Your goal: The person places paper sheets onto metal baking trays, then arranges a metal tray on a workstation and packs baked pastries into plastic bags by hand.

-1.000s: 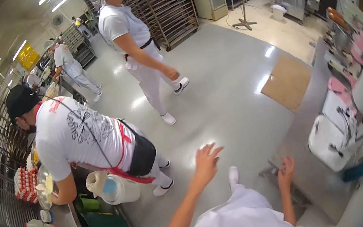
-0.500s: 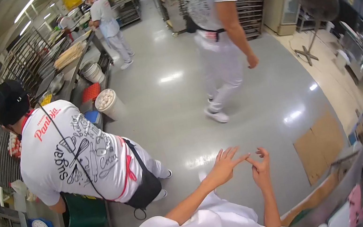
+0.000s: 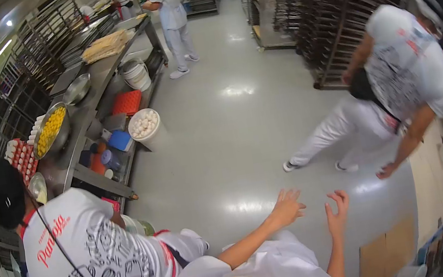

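Out in front of my white shirt (image 3: 277,269), over the grey floor (image 3: 224,155), both of my hands are raised. My left hand (image 3: 286,209) has its fingers spread and holds nothing. To its right is my right hand (image 3: 337,210), upright, its fingers apart and slightly curled, also empty. The two hands do not touch each other. Nearest to my left hand is a co-worker (image 3: 101,256) in a black cap and printed white shirt, bent over at the left. Another co-worker (image 3: 406,62) strides at the right.
A long steel table (image 3: 94,103) at the left bears a bowl of yellow pieces (image 3: 51,130) and egg trays (image 3: 21,161). A bucket of eggs (image 3: 144,125) stands beside it. Tall racks (image 3: 329,11) stand back right; cardboard (image 3: 387,254) lies on the floor. A further person (image 3: 169,7) stands behind.
The view has swung left and forward, bringing more of the table and egg bucket in. My hands, close together half a second ago, are now apart. The right-hand co-worker has moved further right.
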Demonstrator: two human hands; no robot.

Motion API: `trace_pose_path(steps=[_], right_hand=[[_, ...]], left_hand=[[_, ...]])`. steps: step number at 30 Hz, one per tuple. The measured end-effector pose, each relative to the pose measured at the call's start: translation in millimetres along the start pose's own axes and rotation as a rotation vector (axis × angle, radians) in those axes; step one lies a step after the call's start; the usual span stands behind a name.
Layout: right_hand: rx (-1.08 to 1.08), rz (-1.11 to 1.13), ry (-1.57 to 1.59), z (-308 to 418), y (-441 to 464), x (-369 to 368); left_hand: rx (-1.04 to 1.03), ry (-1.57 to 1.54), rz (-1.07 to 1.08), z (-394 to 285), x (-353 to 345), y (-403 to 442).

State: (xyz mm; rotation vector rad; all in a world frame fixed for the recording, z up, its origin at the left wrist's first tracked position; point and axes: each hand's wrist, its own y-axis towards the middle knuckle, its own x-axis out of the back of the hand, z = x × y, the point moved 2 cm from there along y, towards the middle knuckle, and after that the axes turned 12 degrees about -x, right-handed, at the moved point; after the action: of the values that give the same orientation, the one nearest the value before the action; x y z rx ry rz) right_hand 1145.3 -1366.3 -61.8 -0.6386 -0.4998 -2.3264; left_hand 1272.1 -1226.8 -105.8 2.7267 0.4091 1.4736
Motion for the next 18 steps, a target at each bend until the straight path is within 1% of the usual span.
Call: trace_pose_path(steps=[2,3,4,5,6,7,8,9,10,11,12,13,14,15,16,17,18], right_hand=[[-0.052,-0.012,-0.019,-32,43,-17],[-0.043,0.003,-0.010,-48,65,-29],[-0.115,0.020,-0.030,-68,89,-38],[-0.187,0.035,-0.051,-80,117,-52],[-0.184,0.054,-0.050,-87,143,-65],[-0.202,0.055,-0.051,-91,168,-74],[-0.204,0.048,-0.045,-92,203,-86],[-0.189,0.058,-0.032,-92,237,-104],[-0.104,0.044,-0.052,-91,271,-122],[-0.018,0.029,-0.071,-87,305,-141],[-0.006,0.046,-0.064,-65,337,-159],[0.052,0.130,-0.080,-41,369,-180],[0.110,0.218,-0.101,-15,400,-200],[0.121,0.244,-0.106,6,432,-220],[0.192,0.346,-0.146,28,460,-244],[0.262,0.444,-0.181,47,485,-269],[0.268,0.455,-0.173,63,510,-294]], left_hand=[[0.045,-0.041,-0.025,39,15,24],[0.113,-0.032,-0.076,67,21,36],[0.183,-0.025,-0.127,95,26,49],[0.200,-0.021,-0.134,134,26,62],[0.270,-0.038,-0.162,178,20,69],[0.341,-0.060,-0.192,201,25,76],[0.354,-0.056,-0.210,223,34,84],[0.440,0.028,-0.198,245,58,85],[0.530,0.111,-0.187,267,81,85],[0.545,0.125,-0.203,294,95,86],[0.589,0.031,-0.331,318,105,81],[0.633,-0.070,-0.458,339,111,73],[0.659,-0.079,-0.468,350,122,68],[0.732,-0.047,-0.559,363,137,62],[0.802,-0.007,-0.646,377,152,55],[0.822,-0.005,-0.650,394,156,46],[0.900,-0.008,-0.650,415,154,35]])
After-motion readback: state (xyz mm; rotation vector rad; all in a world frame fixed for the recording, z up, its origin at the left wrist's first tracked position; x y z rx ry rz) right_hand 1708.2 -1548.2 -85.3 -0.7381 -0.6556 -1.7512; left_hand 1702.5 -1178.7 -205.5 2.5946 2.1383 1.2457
